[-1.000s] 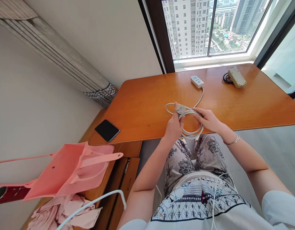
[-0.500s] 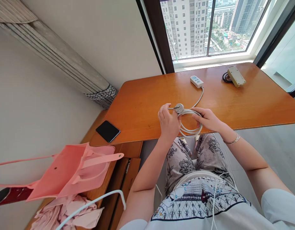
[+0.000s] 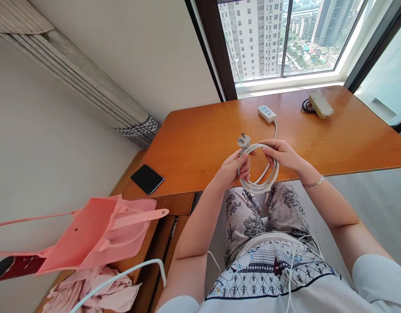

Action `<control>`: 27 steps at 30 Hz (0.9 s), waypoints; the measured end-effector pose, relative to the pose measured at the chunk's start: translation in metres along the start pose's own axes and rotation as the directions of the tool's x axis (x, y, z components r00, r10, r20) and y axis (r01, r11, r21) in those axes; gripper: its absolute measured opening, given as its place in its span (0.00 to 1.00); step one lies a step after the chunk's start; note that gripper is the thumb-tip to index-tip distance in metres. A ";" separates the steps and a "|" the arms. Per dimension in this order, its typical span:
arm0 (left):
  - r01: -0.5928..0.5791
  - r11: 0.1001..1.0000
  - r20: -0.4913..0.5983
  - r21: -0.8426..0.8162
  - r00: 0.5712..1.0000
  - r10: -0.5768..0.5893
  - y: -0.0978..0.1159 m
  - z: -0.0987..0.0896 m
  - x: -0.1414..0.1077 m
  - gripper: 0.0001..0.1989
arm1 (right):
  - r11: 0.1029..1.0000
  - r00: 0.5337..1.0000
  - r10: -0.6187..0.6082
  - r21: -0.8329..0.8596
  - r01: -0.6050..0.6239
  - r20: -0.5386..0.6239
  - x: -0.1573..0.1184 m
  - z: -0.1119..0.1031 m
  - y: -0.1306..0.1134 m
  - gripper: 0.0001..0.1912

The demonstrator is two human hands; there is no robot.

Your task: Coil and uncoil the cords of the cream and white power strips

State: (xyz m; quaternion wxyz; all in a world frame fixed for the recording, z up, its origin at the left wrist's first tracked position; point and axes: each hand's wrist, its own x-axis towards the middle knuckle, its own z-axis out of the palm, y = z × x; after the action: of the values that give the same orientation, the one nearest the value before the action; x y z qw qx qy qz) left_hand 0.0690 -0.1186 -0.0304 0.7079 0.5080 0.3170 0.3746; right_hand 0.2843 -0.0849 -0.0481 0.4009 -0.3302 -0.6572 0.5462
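Observation:
A white power cord (image 3: 257,188) is looped into a coil between my two hands, just over the table's near edge. My left hand (image 3: 235,168) is closed round the left side of the coil, and the grey-white plug (image 3: 244,141) sticks up above its fingers, prongs upward. My right hand (image 3: 282,153) pinches the coil's upper right side between thumb and fingers. From the coil the cord runs up to a small white power strip (image 3: 267,113) lying on the wooden table (image 3: 194,139).
At the back right of the table lies a beige box-shaped device (image 3: 321,104) with a black cable (image 3: 306,106). A black phone (image 3: 147,178) rests at the left edge. Lower left are a pink bag (image 3: 99,234) and crumpled pink cloth (image 3: 92,289). A window (image 3: 282,43) stands behind the table.
My left hand has dropped slightly and now grips the coil with the plug pointing up; earlier its fingers were at the plug, whose prongs pointed left. The right hand has shifted slightly up and right.

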 end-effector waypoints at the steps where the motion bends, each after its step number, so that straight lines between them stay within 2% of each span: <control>1: 0.020 0.998 -0.004 -0.063 1.000 -0.021 -0.001 0.001 0.001 0.22 | 1.000 1.000 0.009 0.007 -0.009 -0.021 0.001 0.000 0.003 0.32; 5: 0.014 0.983 -0.115 -0.185 0.993 -0.036 -0.011 0.009 0.004 0.19 | 0.999 0.982 0.001 0.049 0.008 -0.190 0.001 0.002 0.020 0.35; 7: -0.017 0.976 -0.187 -0.216 0.982 -0.024 -0.014 0.012 0.005 0.18 | 0.995 0.975 0.010 0.100 0.013 -0.223 -0.005 0.005 0.026 0.38; 10: -0.088 0.959 -0.313 -0.268 0.950 0.000 -0.013 0.015 0.007 0.17 | 0.984 0.989 0.058 0.177 -0.033 -0.133 -0.017 0.008 0.032 0.43; 13: -0.132 0.941 -0.400 -0.312 0.916 -0.005 -0.009 0.015 0.008 0.16 | 0.978 0.995 0.091 0.194 -0.083 -0.032 -0.026 0.009 0.033 0.41; 20: -0.147 0.910 -0.362 -0.388 0.932 -0.004 -0.009 0.020 0.005 0.15 | 0.985 0.998 0.065 0.155 -0.068 0.021 -0.026 0.006 0.037 0.37; 22: -0.170 0.898 -0.387 -0.405 0.922 0.000 -0.009 0.020 0.005 0.16 | 0.991 0.998 0.032 0.132 -0.024 -0.059 -0.025 0.011 0.040 0.36; 23: -0.189 0.891 -0.409 -0.414 0.913 0.004 -0.008 0.020 0.005 0.16 | 0.994 0.990 0.007 0.109 0.008 -0.139 -0.026 0.014 0.043 0.36; 25: -0.247 0.868 -0.462 -0.431 0.887 0.023 -0.006 0.019 0.005 0.16 | 0.996 0.936 -0.026 0.069 0.054 -0.352 -0.031 0.023 0.047 0.33; 26: -0.282 0.855 -0.489 -0.435 0.872 0.038 -0.004 0.018 0.005 0.16 | 0.996 0.896 -0.009 0.076 0.048 -0.444 -0.035 0.028 0.049 0.30; 27: -0.317 0.842 -0.514 -0.436 0.856 0.056 -0.002 0.017 0.004 0.16 | 0.994 0.874 0.041 0.112 0.015 -0.485 -0.039 0.033 0.051 0.29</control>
State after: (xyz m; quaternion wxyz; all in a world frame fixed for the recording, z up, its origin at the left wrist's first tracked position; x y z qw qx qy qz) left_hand 0.0860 -0.1238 -0.0279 0.6730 0.2239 0.3206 0.6278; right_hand 0.2732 -0.1247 -0.1071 0.5672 -0.4384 -0.5015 0.4843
